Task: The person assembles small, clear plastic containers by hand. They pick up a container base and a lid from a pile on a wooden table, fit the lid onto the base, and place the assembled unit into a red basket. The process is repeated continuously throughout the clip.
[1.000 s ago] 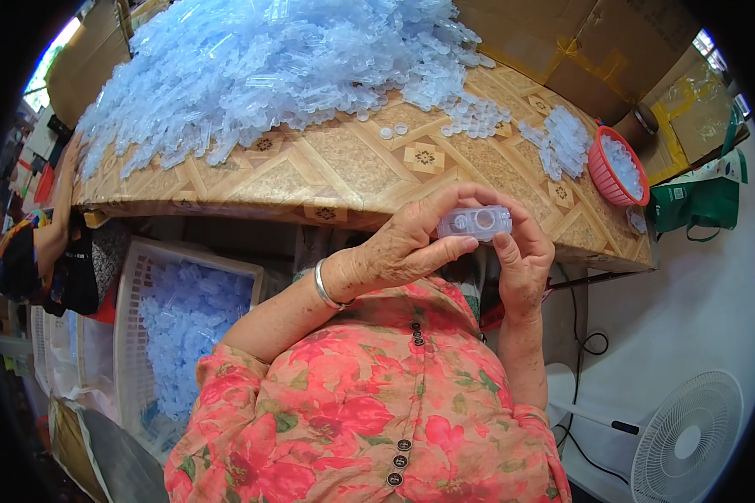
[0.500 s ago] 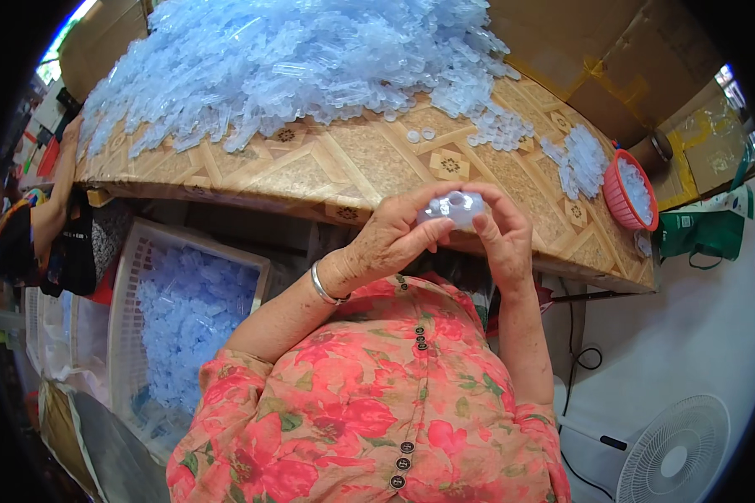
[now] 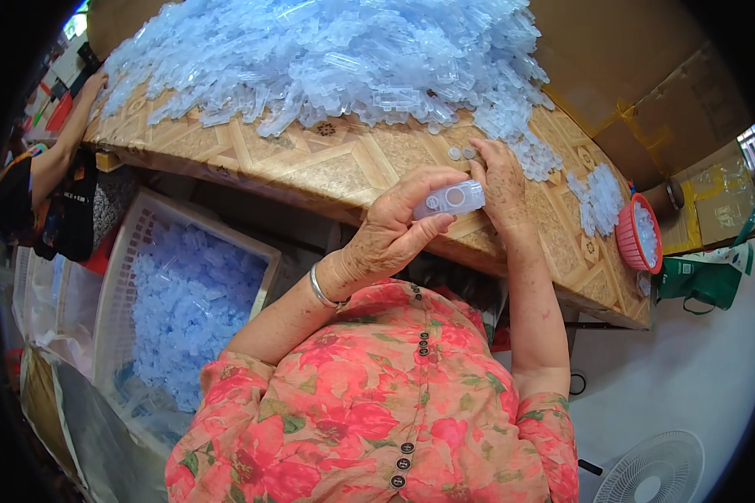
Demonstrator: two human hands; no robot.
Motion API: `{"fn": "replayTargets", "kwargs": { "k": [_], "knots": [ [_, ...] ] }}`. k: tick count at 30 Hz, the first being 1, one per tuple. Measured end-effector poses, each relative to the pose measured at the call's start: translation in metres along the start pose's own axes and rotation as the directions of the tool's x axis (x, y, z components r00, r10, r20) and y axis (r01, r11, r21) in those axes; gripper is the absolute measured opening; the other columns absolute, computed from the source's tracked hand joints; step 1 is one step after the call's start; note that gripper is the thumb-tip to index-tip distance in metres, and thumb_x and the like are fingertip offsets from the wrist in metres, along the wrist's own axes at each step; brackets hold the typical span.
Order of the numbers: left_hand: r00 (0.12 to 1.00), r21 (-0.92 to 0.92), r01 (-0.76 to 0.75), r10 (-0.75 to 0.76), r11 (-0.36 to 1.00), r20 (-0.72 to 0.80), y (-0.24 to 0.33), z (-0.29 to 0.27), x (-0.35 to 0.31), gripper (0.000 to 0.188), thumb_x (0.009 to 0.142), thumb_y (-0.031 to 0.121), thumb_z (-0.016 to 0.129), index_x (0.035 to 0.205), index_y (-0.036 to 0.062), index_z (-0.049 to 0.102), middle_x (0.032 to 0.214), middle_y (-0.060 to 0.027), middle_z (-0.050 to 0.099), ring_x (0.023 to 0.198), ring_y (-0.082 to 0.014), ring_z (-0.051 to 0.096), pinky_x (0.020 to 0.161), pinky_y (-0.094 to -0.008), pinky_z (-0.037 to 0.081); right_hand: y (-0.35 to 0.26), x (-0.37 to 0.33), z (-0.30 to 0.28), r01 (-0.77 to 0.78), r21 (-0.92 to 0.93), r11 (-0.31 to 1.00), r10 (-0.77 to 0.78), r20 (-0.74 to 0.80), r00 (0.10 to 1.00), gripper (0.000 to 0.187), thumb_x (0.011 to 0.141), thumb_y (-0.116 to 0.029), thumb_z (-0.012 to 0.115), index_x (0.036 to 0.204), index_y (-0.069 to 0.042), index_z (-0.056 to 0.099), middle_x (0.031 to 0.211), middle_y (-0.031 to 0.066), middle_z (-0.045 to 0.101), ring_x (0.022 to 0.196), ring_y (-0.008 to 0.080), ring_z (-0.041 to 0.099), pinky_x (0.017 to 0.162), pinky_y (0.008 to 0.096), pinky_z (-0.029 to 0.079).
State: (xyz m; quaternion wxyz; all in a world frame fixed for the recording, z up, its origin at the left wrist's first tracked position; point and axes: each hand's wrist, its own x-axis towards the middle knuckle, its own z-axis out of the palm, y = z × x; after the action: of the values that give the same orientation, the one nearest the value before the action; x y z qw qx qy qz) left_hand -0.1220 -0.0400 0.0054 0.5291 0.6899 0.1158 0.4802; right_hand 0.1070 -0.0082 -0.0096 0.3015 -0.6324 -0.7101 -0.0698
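Observation:
My left hand (image 3: 403,214) grips a small translucent bluish plastic case (image 3: 454,199) between thumb and fingers, just in front of the table edge. A ring shape shows on the case's upper face. Past it, my right hand (image 3: 502,189) stretches over the table with its fingers out, its fingertips beside two small round clear discs (image 3: 455,153). Whether a fingertip touches the nearer disc is hard to make out. A large heap of clear plastic pieces (image 3: 335,63) covers the far part of the patterned table (image 3: 294,172).
A red basket (image 3: 626,237) of clear pieces stands at the table's right end, near a small pile (image 3: 597,199). At lower left is a white crate (image 3: 122,289) full of pieces. Cardboard (image 3: 637,67) rises behind; a fan (image 3: 653,474) stands lower right. Another person's arm (image 3: 71,130) rests at the far left.
My right hand has left the plastic case and moved away from me to the small discs on the table. My left hand keeps the case, now tilted differently. The view has shifted slightly.

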Motion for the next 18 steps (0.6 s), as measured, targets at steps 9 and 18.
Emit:
{"fn": "replayTargets", "kwargs": {
  "k": [9, 18],
  "knots": [
    [0.994, 0.180, 0.096, -0.103, 0.979, 0.034, -0.005, 0.004, 0.002, 0.033, 0.095, 0.007, 0.060, 0.128, 0.0034, 0.056, 0.115, -0.0090, 0.060, 0.104, -0.0183, 0.060, 0.089, -0.0295, 0.050, -0.007, -0.029, -0.034, -0.201, 0.002, 0.980, 0.199, 0.124, 0.972, 0.012, 0.085, -0.015, 0.066, 0.090, -0.005, 0.070, 0.093, 0.0155, 0.067, 0.091, 0.0351, 0.063, 0.081, 0.0455, 0.048],
    [0.982, 0.496, -0.184, 0.142, 0.849, 0.122, -0.033, 0.032, 0.021, 0.031, 0.082, 0.012, 0.071, 0.111, 0.0042, 0.063, 0.100, -0.0137, 0.066, 0.095, -0.0327, 0.061, 0.083, -0.0407, 0.048, 0.022, -0.081, -0.102, -0.746, 0.377, 0.549, 0.525, 0.539, 0.659, 0.015, 0.089, -0.016, 0.065, 0.090, -0.001, 0.068, 0.074, -0.0010, 0.062, 0.068, 0.0069, 0.055, 0.065, 0.0244, 0.047]
  ]
}}
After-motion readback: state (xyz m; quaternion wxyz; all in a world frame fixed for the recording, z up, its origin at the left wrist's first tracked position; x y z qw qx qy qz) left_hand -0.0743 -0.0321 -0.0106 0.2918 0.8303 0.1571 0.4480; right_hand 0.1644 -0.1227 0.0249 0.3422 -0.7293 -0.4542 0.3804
